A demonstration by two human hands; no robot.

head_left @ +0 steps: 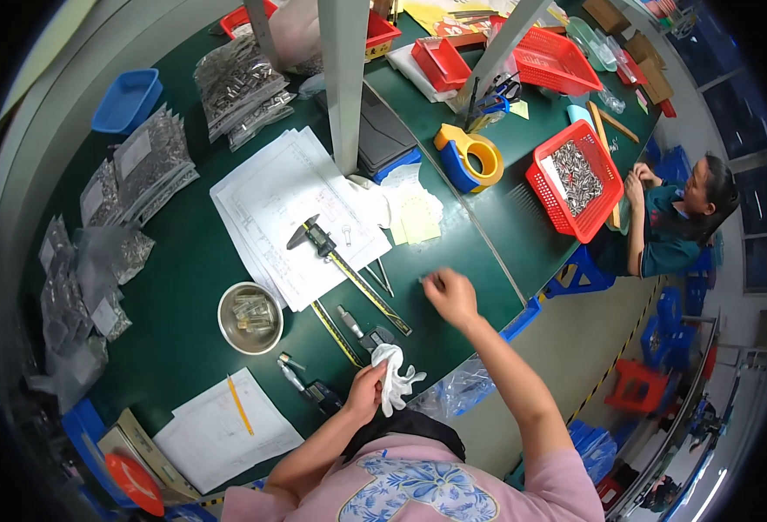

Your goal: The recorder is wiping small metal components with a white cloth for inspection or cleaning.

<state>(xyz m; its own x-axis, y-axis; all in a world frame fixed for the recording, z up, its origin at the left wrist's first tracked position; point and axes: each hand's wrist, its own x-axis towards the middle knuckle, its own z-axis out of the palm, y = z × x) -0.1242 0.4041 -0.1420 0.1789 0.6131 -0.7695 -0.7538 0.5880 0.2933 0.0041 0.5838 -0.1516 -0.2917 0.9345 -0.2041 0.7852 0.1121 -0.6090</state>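
A white glove (394,383) hangs bunched from my left hand (365,390), whose fingers are closed around it, close to the table's front edge. My right hand (451,297) is over the green table to the right, fingers curled in a pinch; whatever is in them is too small to make out. Between the hands lie a digital micrometer (368,332) and a digital caliper (340,261), the caliper's jaw end resting on printed drawing sheets (266,209). A second micrometer (301,381) sits left of my left hand. Beside it stands a steel bowl (250,318) with small clear vials inside.
Bags of metal parts (144,165) line the left side. A pencil (240,404) lies on a paper sheet. Metal posts (343,87) rise behind the drawings. A tape dispenser (470,159) and a red basket of metal pieces (577,178) stand to the right, near a seated co-worker (675,213).
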